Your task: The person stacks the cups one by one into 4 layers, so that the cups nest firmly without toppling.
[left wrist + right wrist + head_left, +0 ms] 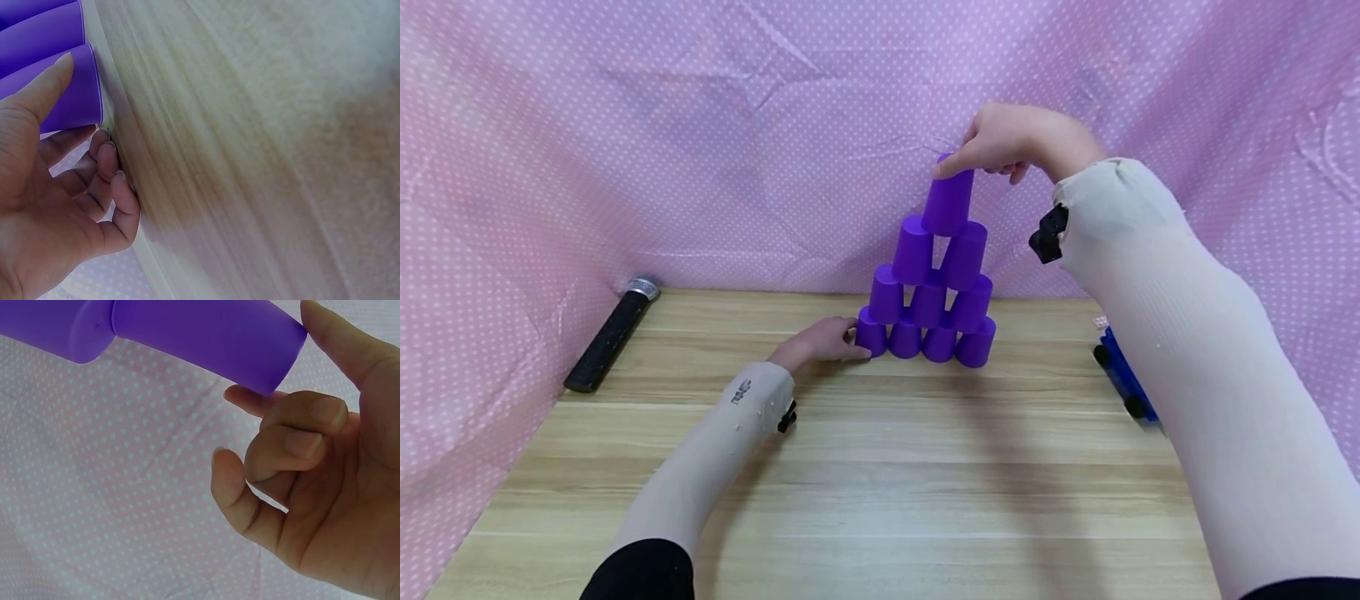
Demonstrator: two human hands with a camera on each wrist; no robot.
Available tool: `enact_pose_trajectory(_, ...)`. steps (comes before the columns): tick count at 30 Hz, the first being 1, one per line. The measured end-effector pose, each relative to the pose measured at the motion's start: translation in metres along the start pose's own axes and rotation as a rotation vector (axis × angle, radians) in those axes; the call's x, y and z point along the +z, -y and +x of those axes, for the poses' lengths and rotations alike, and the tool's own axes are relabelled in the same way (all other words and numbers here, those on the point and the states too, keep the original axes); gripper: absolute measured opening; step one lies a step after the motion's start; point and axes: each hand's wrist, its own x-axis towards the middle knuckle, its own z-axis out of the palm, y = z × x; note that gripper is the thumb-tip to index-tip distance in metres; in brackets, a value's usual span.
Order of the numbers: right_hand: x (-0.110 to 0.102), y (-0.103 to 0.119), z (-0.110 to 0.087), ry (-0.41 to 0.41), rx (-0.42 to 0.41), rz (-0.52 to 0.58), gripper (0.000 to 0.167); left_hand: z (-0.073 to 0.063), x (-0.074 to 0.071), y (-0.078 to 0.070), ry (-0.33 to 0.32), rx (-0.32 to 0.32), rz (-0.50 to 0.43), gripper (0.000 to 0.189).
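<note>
Purple cups stand upside down in a tiered pyramid: several in the bottom row, then three, then two, then one on top. My right hand pinches the top cup near its narrow upper end, thumb on one side and index finger on the other. In the right wrist view that cup meets a cup below it, and the other fingers curl free. At the pyramid's lower left, my left hand holds the end cup of the bottom row. The left wrist view shows the thumb against this cup, the index finger partly hidden behind it.
A black microphone with a silver head lies at the table's left edge. To the right, a blue object with black wheels is partly covered by the right forearm. Pink dotted cloth hangs behind the wooden table.
</note>
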Motion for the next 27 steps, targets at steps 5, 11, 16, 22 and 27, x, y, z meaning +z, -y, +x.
enact_pose_trajectory(5, -0.002, -0.002, -0.001, 0.012, -0.009, 0.006, 0.052, -0.001, 0.000, 0.000, -0.003, -0.001, 0.002, 0.057)
enact_pose_trajectory(11, -0.002, -0.009, -0.003, 0.019, -0.018, 0.010, 0.057, 0.000, 0.001, 0.001, -0.003, 0.000, -0.004, 0.055)
enact_pose_trajectory(16, 0.003, -0.020, -0.011, 0.011, -0.019, 0.013, 0.087, -0.001, 0.003, 0.003, -0.012, 0.000, -0.009, 0.053)
enact_pose_trajectory(22, 0.011, -0.040, -0.032, -0.055, -0.020, 0.020, 0.100, -0.002, 0.009, 0.006, -0.017, -0.001, -0.073, 0.052)
enact_pose_trajectory(27, 0.033, -0.063, -0.054, -0.155, -0.022, 0.014, 0.089, -0.010, 0.001, 0.002, -0.031, 0.026, -0.118, 0.075)
